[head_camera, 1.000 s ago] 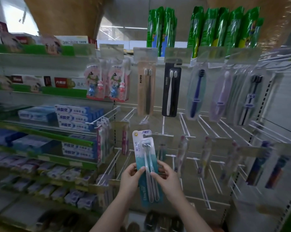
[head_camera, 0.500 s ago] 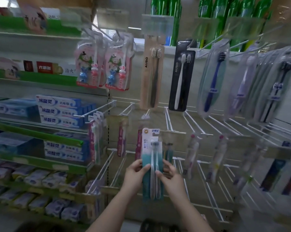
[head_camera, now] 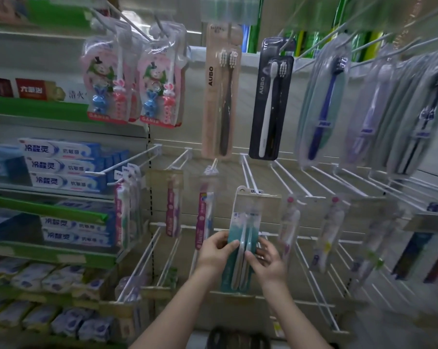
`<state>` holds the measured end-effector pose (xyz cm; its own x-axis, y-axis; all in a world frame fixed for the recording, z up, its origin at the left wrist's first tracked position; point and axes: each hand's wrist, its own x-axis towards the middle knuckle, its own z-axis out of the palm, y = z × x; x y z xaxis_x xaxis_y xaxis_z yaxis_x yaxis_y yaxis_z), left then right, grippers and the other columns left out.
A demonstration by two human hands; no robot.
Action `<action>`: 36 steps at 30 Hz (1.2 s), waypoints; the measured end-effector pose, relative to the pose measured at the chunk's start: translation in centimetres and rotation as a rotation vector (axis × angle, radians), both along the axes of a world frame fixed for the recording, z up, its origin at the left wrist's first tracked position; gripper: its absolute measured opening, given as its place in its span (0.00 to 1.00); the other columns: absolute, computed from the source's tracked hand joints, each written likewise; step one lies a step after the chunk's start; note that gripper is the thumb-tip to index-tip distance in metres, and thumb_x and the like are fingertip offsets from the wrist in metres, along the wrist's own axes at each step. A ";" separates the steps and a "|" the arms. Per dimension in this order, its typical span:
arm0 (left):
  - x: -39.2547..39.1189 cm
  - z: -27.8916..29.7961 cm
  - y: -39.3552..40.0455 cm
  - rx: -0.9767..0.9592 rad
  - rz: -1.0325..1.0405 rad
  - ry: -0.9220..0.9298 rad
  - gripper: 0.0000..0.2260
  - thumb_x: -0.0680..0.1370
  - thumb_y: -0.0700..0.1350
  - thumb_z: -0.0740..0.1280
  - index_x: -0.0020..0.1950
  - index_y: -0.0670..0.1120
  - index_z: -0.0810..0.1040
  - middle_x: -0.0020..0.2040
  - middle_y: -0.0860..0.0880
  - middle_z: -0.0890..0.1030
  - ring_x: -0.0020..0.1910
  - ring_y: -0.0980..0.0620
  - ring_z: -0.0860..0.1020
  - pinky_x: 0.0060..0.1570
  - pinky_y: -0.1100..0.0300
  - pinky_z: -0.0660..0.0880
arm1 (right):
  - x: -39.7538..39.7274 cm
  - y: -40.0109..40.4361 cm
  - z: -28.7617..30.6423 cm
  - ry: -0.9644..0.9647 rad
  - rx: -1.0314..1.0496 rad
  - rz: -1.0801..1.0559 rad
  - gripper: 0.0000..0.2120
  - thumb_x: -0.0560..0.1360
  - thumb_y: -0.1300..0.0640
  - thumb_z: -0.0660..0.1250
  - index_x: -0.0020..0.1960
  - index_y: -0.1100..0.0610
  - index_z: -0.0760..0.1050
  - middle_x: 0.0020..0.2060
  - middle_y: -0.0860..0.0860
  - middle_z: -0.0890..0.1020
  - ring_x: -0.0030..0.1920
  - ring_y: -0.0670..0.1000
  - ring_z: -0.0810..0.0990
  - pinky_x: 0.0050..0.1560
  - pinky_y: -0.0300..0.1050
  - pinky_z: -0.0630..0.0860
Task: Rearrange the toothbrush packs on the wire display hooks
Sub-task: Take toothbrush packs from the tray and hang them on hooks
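- Both hands gripped the teal toothbrush pack (head_camera: 243, 238) at lower centre: left hand (head_camera: 216, 253) on its left edge, right hand (head_camera: 267, 260) on its right.
- Pack stood upright before the wire hooks (head_camera: 248, 172).

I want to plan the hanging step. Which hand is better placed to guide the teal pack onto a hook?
Probably the left hand: it grips the teal pack higher up.

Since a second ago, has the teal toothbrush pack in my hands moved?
Yes. The teal toothbrush pack has gone forward toward the rack; its top now sits at the price-tag strip of the middle hook row.
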<state>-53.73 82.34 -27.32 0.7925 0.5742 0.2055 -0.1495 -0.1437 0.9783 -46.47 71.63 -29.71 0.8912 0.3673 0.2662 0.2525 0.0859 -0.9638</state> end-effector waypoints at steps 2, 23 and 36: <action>0.3 0.0 -0.1 -0.027 0.003 0.007 0.06 0.77 0.38 0.67 0.52 0.44 0.79 0.45 0.51 0.83 0.46 0.53 0.81 0.40 0.68 0.76 | 0.2 -0.1 -0.1 -0.028 -0.018 0.004 0.19 0.72 0.67 0.70 0.58 0.54 0.70 0.44 0.45 0.79 0.46 0.46 0.79 0.49 0.38 0.77; -1.5 0.1 -5.6 -0.159 0.298 0.074 0.09 0.76 0.36 0.68 0.53 0.45 0.74 0.49 0.48 0.78 0.51 0.48 0.78 0.55 0.56 0.75 | -1.8 -7.1 0.0 0.028 -0.159 0.002 0.18 0.75 0.64 0.68 0.63 0.54 0.73 0.53 0.48 0.80 0.52 0.46 0.79 0.52 0.30 0.73; -3.4 -2.6 -14.0 -0.349 0.065 0.253 0.06 0.80 0.38 0.62 0.49 0.38 0.77 0.34 0.42 0.80 0.27 0.54 0.79 0.29 0.64 0.77 | -3.4 -18.5 -2.3 0.268 -0.067 -0.137 0.04 0.75 0.62 0.67 0.45 0.54 0.78 0.35 0.49 0.83 0.35 0.45 0.81 0.40 0.40 0.79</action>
